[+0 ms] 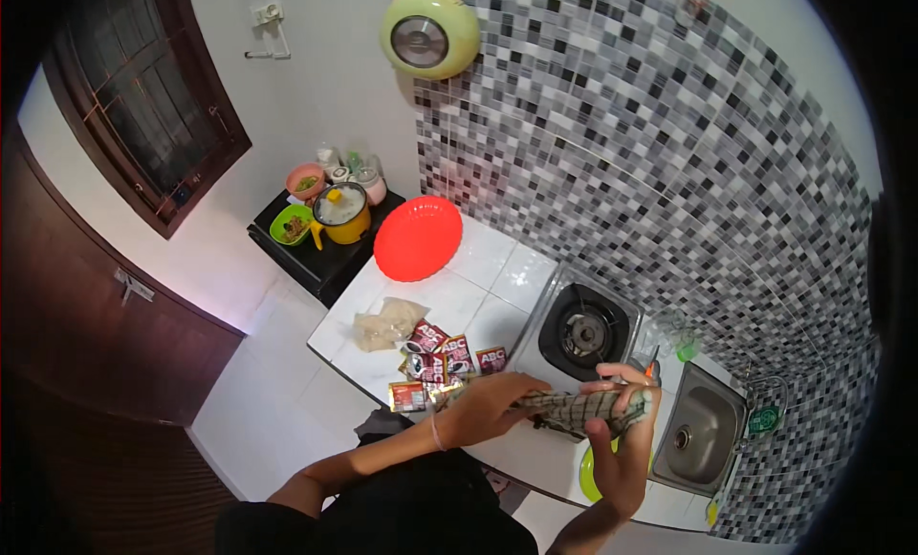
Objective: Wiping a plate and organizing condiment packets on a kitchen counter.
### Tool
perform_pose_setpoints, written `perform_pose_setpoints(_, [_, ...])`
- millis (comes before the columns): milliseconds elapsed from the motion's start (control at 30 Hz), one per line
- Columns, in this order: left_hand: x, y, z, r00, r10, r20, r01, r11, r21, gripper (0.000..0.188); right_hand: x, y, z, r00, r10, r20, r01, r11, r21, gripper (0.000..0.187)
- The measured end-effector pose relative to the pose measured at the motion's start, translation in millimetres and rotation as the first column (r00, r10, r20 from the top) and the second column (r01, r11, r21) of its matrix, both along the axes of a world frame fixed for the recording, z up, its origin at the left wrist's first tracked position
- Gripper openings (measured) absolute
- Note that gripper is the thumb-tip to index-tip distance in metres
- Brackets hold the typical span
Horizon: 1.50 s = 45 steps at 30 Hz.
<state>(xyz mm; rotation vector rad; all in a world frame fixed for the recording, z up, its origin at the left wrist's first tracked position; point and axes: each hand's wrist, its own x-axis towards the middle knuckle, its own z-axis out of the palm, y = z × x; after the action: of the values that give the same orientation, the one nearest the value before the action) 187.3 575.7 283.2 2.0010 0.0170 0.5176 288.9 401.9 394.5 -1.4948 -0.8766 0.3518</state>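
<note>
Gripping a checked cloth, the left hand and right hand could drop it if they slacken.

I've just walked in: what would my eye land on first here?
Most likely the bright red plate, lying on the white-tiled counter left of the stove. High above it hangs a yellow-green pan. A checked cloth runs between the person's left grip and right grip, before the stove.

Tiled counter (white) bears sachets; red tray.
</note>
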Motion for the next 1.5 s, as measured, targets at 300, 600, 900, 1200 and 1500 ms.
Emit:
perform_pose_setpoints(300, [-57.3, 102.7, -24.5, 0.998, 0.066, -0.016, -0.067, 0.965, -0.254, 0.037, -69.9, 117.9, -151.2, 0.986, 0.092, -0.139, -0.118, 0.974, -0.192, 0.072])
perform_pose_setpoints(600, [-94.8, 247.1, -162.6, 0.915, 0.278, -0.291, -0.086, 0.842, 0.533, 0.059, -114.0, 166.5, -224.3, 0.514, -0.503, -0.694, 0.576, 0.803, -0.155, 0.056])
perform_pose_setpoints(900, [-77.5, 293.0, -250.6, 0.94, 0.157, -0.302, 0.153, 0.599, 0.786, 0.051, -179.3, 188.0, -218.2, 0.44, -0.556, -0.705, 0.723, 0.685, -0.089, 0.061])
perform_pose_setpoints(1200, [-61.7, 321.6, -248.9, 0.961, 0.008, -0.276, 0.167, 0.779, 0.605, 0.026, -206.9, 178.1, -193.1, 0.362, -0.587, -0.725, 0.806, 0.588, -0.073, 0.063])
perform_pose_setpoints(1500, [-32.7, 344.6, -227.1, 0.969, 0.024, -0.246, 0.12, 0.824, 0.553, 0.013, -182.6, 166.8, -207.5, 0.375, -0.608, -0.7, 0.784, 0.611, -0.11, 0.055])
